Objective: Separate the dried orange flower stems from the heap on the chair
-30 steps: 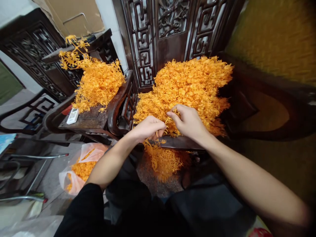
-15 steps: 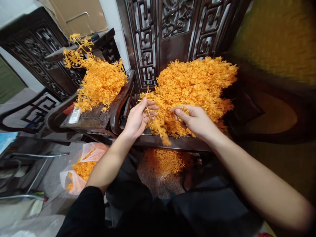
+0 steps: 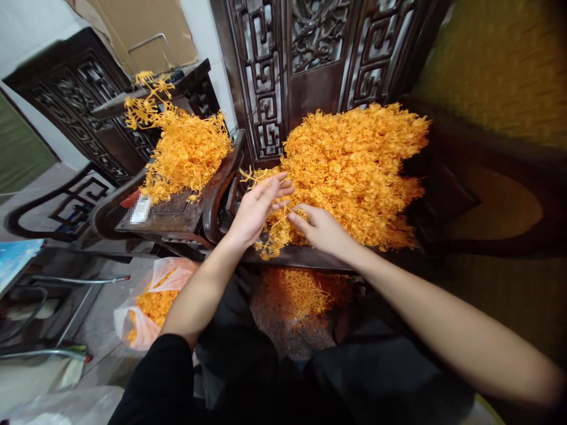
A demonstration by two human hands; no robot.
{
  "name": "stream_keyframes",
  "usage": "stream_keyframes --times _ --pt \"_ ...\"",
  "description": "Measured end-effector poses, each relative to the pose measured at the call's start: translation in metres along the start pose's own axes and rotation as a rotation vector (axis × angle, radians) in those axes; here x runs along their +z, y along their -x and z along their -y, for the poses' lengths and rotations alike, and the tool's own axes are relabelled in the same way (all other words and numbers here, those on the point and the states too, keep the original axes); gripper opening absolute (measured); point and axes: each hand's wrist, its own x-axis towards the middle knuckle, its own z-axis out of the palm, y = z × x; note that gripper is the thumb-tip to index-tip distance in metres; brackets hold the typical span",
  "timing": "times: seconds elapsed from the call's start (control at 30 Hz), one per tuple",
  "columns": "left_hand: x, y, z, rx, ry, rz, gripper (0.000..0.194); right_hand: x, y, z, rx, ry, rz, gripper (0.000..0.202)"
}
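Observation:
A large heap of orange branched pieces [image 3: 358, 165], apparently plastic, lies on a dark wooden seat. At its left front edge, my left hand [image 3: 260, 208] has its thumb against partly stretched fingers, with thin orange sprigs [image 3: 275, 239] held there and hanging below. Close beside it, my right hand [image 3: 319, 229] is closed, thumb and forefinger pinching a thin stem at the sprigs. Its other fingers are mostly hidden. The two hands' fingertips almost meet over the heap's edge.
A smaller orange pile [image 3: 190, 150] covers part of a wooden side table [image 3: 170, 215] on the left. More pieces fill a pinkish plastic bag [image 3: 144, 327] on the floor, and another pile [image 3: 303, 292] lies under the seat. A carved backrest [image 3: 316, 88] rises behind.
My right hand has moved left to the sprigs by my left hand and pinches a stem there. The left hand has shifted slightly right and turned. The camera view has shifted a little.

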Motion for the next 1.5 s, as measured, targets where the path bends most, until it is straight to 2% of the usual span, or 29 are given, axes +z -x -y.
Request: stream_keyframes --times 0.1,0.17,0.23,0.33,0.43,0.53,0.6,0.7,0.8,0.87,0.97,1.1,1.3,1.4,1.43,1.5 --pt "-0.011 0.0 0.003 0.003 -0.377 0.091 0.032 -0.011 -0.001 -0.001 0.07 -0.232 0.085 0.036" --pt "-0.018 -0.002 0.005 -0.046 -0.44 0.095 0.024 -0.019 -0.001 -0.002 0.162 -0.46 0.133 0.041" --pt "-0.024 -0.005 0.005 -0.105 -0.31 0.012 0.023 -0.029 -0.002 -0.003 0.22 -0.656 0.046 0.045" --pt "-0.032 -0.009 0.0 -0.159 -0.06 -0.108 0.029 -0.046 -0.002 -0.004 0.191 -0.791 -0.212 0.046" --pt "-0.038 -0.01 -0.009 -0.163 0.059 -0.117 0.039 -0.058 -0.003 -0.003 0.126 -0.807 -0.378 0.042" --pt "-0.04 -0.007 -0.014 -0.117 0.136 -0.078 0.038 -0.064 -0.003 -0.001 0.085 -0.819 -0.408 0.041" --pt "-0.037 -0.004 -0.014 -0.089 0.166 -0.03 0.035 -0.065 -0.003 -0.001 0.079 -0.838 -0.363 0.044" --pt "-0.028 0.0 -0.013 -0.042 0.158 0.002 0.036 -0.065 -0.002 0.0 0.1 -0.859 -0.337 0.058" --pt "-0.014 0.003 -0.005 0.052 0.115 -0.079 0.039 -0.059 0.003 0.003 0.153 -0.831 -0.293 0.068" --pt "-0.005 0.004 0.002 0.125 0.086 -0.156 0.04 -0.05 0.006 0.006 0.168 -0.723 -0.19 0.071" --pt "0.007 0.005 0.013 0.214 0.036 -0.22 0.043 -0.034 0.009 0.014 0.086 -0.483 -0.069 0.063" --pt "0.016 0.002 0.02 0.252 -0.003 -0.247 0.045 -0.018 0.008 0.025 -0.024 -0.279 -0.063 0.05" --pt "0.029 0.003 0.023 0.21 0.181 -0.357 0.052 -0.019 0.009 0.038 -0.071 -0.235 -0.02 0.044" --pt "0.03 0.0 0.024 0.196 0.236 -0.35 0.051 -0.023 0.015 0.043 0.003 -0.294 0.108 0.045" --pt "0.027 -0.003 0.023 0.196 0.233 -0.359 0.051 -0.022 0.018 0.045 0.039 -0.313 0.202 0.044" --pt "0.018 -0.012 0.018 0.212 0.198 -0.415 0.053 -0.014 0.028 0.047 0.03 -0.325 0.502 0.04"
